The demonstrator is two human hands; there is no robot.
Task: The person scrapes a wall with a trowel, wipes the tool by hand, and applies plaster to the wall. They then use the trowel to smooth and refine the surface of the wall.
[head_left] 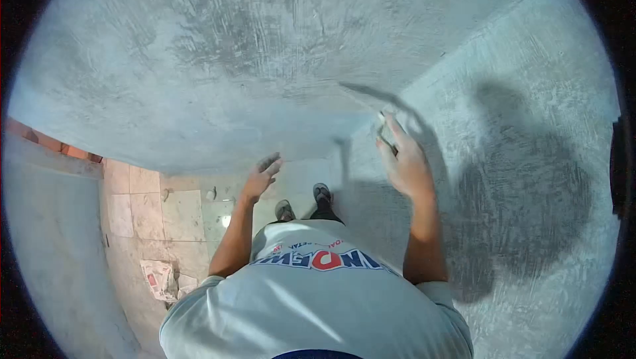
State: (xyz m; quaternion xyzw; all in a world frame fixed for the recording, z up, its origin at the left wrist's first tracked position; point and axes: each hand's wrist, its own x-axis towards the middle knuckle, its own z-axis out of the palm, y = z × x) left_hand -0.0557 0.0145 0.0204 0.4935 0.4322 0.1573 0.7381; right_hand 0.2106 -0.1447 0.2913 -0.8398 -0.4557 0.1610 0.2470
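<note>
My right hand point(407, 165) is raised near the corner where two walls meet. Its fingers are bent, with the index finger reaching up to a small pale piece point(381, 116) at the tip. A thin, light strip seems to run from there toward the front wall point(258, 67), beside a dark shadow; what it is I cannot make out. Lower and to the left, my left hand point(262, 179) hangs in the air in front of that wall. Its fingers are loosely apart and hold nothing. Both hands look dusted with pale powder.
The right wall point(536, 180) is rough and streaked, with my shadow on it. Below are my sandalled feet point(322, 193) on a tiled floor point(182, 216). A crumpled printed bag point(158, 278) lies at lower left. Small bits of debris point(211, 194) are scattered near the front wall.
</note>
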